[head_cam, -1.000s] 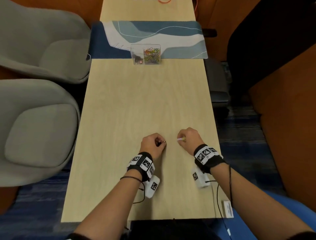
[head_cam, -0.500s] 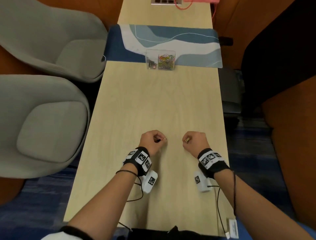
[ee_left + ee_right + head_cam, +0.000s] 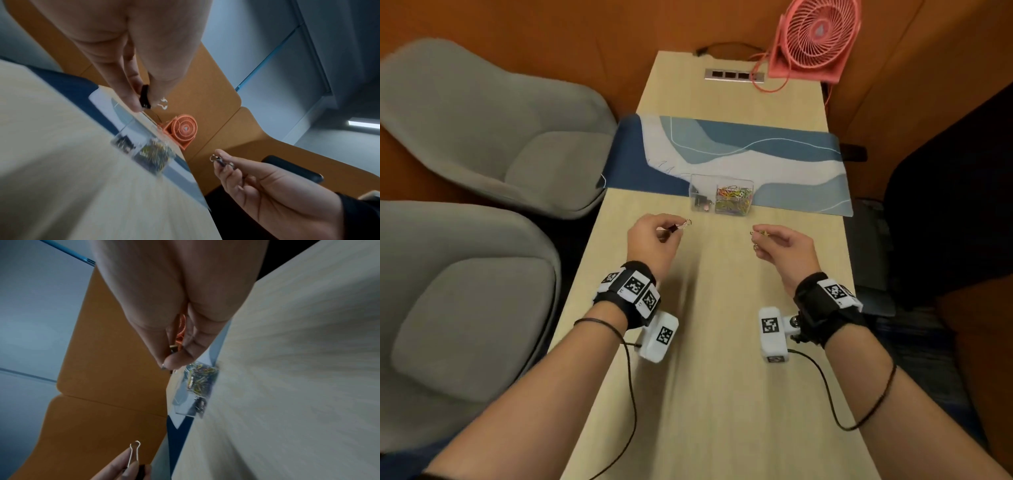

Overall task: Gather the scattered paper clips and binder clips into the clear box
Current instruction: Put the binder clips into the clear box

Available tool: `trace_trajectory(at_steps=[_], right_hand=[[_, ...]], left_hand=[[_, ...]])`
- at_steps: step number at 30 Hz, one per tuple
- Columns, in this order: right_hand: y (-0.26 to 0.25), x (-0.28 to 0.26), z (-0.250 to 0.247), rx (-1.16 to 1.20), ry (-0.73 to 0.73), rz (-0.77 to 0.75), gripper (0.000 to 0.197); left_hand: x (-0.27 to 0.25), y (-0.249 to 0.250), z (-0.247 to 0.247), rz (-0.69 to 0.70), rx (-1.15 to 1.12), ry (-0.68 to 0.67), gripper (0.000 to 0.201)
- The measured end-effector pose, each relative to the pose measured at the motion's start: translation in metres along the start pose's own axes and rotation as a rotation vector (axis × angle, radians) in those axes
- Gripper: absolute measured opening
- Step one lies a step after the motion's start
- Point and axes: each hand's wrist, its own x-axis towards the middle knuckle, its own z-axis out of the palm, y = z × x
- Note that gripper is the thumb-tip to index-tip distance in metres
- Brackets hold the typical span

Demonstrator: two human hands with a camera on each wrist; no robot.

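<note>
The clear box [image 3: 722, 181] stands at the near edge of a blue mat. Its left compartment holds black binder clips and its right one colourful paper clips. My left hand [image 3: 671, 229] is raised just short of the box's left side. It pinches a black binder clip [image 3: 677, 226] by the body, silver wire handle pointing forward [image 3: 144, 99]. My right hand [image 3: 756, 236] hovers short of the box's right side. It pinches a small clip [image 3: 759, 234] with a silver loop [image 3: 218, 160]. The box appears blurred in both wrist views [image 3: 144, 149] [image 3: 197, 386].
The blue and white mat [image 3: 791, 164] crosses the narrow wooden table [image 3: 722, 377]. A pink fan [image 3: 815, 37] and a power strip [image 3: 734, 74] stand at the far end. Two grey chairs [image 3: 482, 137] line the left side.
Both hands have lifted off the table near the front and moved forward to just short of the box, each still pinching its clip. The head view has tilted up.
</note>
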Motion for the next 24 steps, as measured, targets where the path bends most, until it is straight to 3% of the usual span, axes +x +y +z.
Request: trace_trajectory(at_steps=[5,11,15,19,24], right_hand=[[-0.021,0.065,0.029,-0.021,0.076,-0.129,0.012],[-0.023,0.126,0.060,-0.294,0.088,-0.276,0.010],[-0.024,0.158,0.078,-0.580,0.045,-0.384,0.011],[-0.024,0.178,0.096,-0.850,-0.055,-0.515,0.010],[-0.016,0.187,0.108,-1.126,-0.226,-0.510,0.018]], left_hand=[[0.089,0.002,0.015,0.124,-0.006,0.081,0.019],[0.143,-0.010,0.051,0.116,0.025,-0.004,0.013],[0.154,-0.028,0.064,0.114,0.126,-0.054,0.013],[0.151,-0.039,0.065,0.205,0.136,-0.049,0.007],[0.150,-0.049,0.059,0.210,0.088,0.003,0.009]])
